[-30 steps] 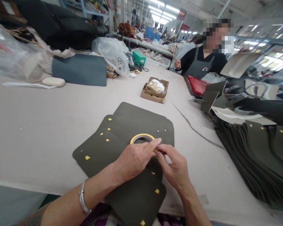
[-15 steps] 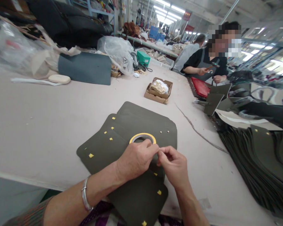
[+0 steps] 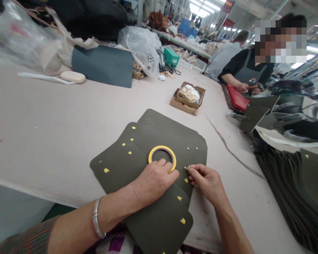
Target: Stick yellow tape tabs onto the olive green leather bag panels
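A roll of yellow tape (image 3: 162,147) rests tilted on dark olive leather-like panels (image 3: 166,123), with my left hand (image 3: 157,181) closed on its near edge. My right hand (image 3: 208,181) pinches a tiny piece of yellow tape (image 3: 188,168) against the panel's right part, beside a small shiny gold stud. Bits of yellow tape (image 3: 106,170) are stuck in several spots on the panels. Two gold studs (image 3: 192,149) show bare above my right fingertips. The panels overlap each other and reach down over the table's front edge to my lap.
Beyond the panels stands a cardboard box (image 3: 188,98) with gold studs in clear plastic. A thick stack of dark strips (image 3: 283,187) fills the right side. Across the table, a co-worker holds a hammer (image 3: 253,86) by a red piece (image 3: 237,97). Plastic bags (image 3: 143,49) lie at the back.
My hands have parted: the right moved from the left's fingertips down to the panel with the tape piece. The tape roll now lies more fully in view. The whole view has shifted slightly.
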Action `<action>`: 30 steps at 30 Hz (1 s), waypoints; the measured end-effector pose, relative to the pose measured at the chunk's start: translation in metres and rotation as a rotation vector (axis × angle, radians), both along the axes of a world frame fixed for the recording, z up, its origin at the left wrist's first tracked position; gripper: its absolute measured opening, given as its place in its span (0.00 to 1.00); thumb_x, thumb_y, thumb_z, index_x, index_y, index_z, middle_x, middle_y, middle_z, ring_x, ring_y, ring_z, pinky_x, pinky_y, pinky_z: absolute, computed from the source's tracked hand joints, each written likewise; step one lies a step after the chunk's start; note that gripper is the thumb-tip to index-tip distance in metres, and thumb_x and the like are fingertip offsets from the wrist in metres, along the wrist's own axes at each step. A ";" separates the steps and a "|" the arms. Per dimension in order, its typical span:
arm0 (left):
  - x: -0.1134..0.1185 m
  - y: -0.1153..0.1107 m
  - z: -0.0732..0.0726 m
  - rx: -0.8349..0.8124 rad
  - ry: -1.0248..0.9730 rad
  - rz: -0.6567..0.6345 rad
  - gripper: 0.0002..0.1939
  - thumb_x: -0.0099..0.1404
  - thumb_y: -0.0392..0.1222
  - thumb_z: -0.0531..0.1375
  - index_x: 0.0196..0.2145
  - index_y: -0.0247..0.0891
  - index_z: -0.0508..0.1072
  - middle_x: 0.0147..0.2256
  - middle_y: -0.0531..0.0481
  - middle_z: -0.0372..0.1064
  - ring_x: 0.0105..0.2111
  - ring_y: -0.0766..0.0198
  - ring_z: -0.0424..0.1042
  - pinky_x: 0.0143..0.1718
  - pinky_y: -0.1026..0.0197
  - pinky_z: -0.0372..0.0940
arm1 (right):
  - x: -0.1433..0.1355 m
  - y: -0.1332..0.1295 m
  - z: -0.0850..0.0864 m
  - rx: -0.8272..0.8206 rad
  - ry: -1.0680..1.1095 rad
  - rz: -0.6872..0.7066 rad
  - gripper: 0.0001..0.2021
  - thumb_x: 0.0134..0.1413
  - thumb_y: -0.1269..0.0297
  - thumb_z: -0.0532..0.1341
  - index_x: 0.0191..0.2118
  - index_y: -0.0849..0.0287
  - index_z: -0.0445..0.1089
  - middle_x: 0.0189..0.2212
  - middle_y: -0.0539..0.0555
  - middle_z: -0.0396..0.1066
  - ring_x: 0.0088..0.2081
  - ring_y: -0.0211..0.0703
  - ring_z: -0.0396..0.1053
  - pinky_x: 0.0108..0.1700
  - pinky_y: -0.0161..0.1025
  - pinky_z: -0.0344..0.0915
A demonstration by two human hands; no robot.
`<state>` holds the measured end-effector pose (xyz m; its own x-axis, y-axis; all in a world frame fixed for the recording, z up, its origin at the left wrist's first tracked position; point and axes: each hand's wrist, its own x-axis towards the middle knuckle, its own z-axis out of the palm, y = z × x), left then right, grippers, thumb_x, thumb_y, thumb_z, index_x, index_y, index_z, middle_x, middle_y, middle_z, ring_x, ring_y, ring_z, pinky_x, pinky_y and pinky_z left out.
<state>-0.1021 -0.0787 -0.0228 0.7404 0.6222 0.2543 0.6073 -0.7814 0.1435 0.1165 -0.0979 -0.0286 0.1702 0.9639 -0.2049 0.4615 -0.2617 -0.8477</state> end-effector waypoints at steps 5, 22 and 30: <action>-0.001 0.001 -0.001 -0.036 -0.015 -0.039 0.03 0.68 0.35 0.52 0.34 0.39 0.62 0.34 0.49 0.62 0.34 0.57 0.62 0.32 0.56 0.63 | -0.008 0.002 0.007 0.050 -0.254 0.090 0.14 0.53 0.53 0.59 0.32 0.58 0.74 0.21 0.50 0.71 0.24 0.38 0.68 0.27 0.34 0.64; -0.002 0.000 -0.001 -0.036 -0.057 -0.027 0.04 0.68 0.35 0.53 0.34 0.39 0.63 0.34 0.49 0.62 0.34 0.58 0.62 0.32 0.57 0.63 | -0.009 -0.011 0.003 0.254 -0.485 0.127 0.12 0.57 0.56 0.57 0.32 0.57 0.72 0.28 0.52 0.75 0.30 0.42 0.72 0.34 0.37 0.66; -0.001 -0.001 0.001 -0.051 -0.061 -0.026 0.04 0.68 0.35 0.52 0.34 0.39 0.64 0.34 0.49 0.63 0.34 0.57 0.63 0.32 0.56 0.64 | -0.017 -0.004 -0.001 0.340 -0.690 0.182 0.10 0.58 0.62 0.55 0.32 0.58 0.72 0.28 0.52 0.74 0.29 0.40 0.71 0.35 0.36 0.62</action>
